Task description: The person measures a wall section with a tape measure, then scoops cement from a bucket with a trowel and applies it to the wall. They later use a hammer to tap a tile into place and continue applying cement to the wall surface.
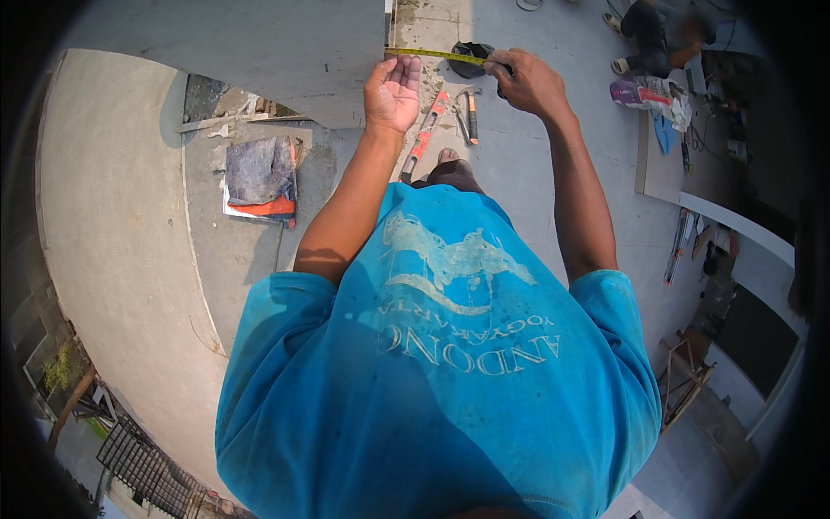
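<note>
My right hand point(529, 82) is closed around a tape measure, its case mostly hidden by the fingers. The yellow blade point(437, 54) stretches left to the edge of a grey panel point(285, 60). My left hand point(393, 97) is palm up beside that edge, fingers extended and slightly bent, their tips at or just below the blade. A black object point(467, 54) lies behind the blade. Between my arms, a red level point(419, 145) and a hammer point(472, 117) rest on the ground near my foot point(448, 156).
At left, folded cloths point(259, 169) lie on rough ground near a pale curved slab edge point(112, 190). A co-worker point(648, 39) crouches upper right, beside sacks point(640, 91) and a low counter point(648, 156). A wooden trestle point(687, 381) stands at lower right.
</note>
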{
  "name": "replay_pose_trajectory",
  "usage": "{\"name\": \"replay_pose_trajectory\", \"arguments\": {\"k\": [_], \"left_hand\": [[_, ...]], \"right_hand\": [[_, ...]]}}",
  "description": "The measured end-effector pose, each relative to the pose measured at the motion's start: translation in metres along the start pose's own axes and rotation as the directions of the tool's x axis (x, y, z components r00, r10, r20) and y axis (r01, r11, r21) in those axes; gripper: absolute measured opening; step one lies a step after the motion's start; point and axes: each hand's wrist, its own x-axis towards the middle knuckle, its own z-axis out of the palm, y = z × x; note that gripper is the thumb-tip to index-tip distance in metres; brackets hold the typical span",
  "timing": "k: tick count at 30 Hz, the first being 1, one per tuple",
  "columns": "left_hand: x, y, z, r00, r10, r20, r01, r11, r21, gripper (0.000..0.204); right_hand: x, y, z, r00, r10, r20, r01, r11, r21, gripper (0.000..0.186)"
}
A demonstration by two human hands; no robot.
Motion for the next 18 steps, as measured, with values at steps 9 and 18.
{"name": "replay_pose_trajectory", "arguments": {"k": [9, 18], "left_hand": [[0.000, 0.003, -0.001, 1.000, -0.007, 0.021, 0.007, 1.000, -0.011, 0.011], [0.000, 0.003, -0.002, 1.000, -0.012, 0.009, 0.012, 1.000, -0.008, 0.010]], "right_hand": [[-0.001, 0.003, 0.001, 1.000, -0.016, -0.022, 0.016, 1.000, 0.000, 0.026], [0.001, 0.003, 0.005, 1.000, -0.011, -0.026, 0.011, 1.000, -0.010, 0.028]]}}
